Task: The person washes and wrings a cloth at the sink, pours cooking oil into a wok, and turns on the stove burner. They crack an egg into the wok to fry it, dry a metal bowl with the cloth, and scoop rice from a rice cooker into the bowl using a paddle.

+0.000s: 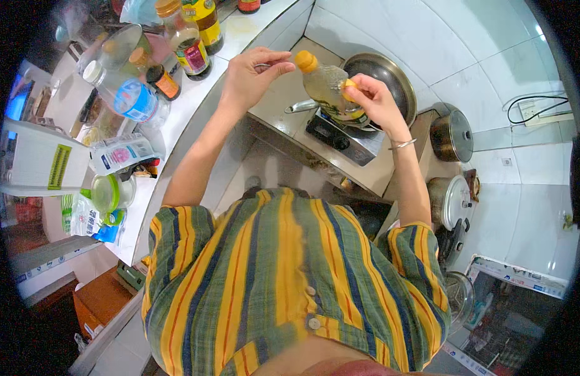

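A clear plastic bottle (325,87) with a yellow cap (306,61) is tilted above a gas stove (341,138). My right hand (375,99) grips the bottle by its yellow handle, at the side away from my left hand. Just left of the cap is my left hand (256,77), thumb and fingers nearly pinched, apart from the cap; whether anything small lies between them I cannot tell. Behind the bottle a dark wok (388,77) stands on the stove, partly hidden by the bottle and my right hand. A metal handle (301,106) sticks out to the left below the bottle.
On the white counter at left stand sauce bottles (191,51), a plastic bottle with a blue label (134,101), a printed pouch (123,152) and a green-rimmed jar (106,192). At right are a lidded pot (452,136) and a metal pressure cooker (447,202). Tiled walls (407,33) enclose the stove corner.
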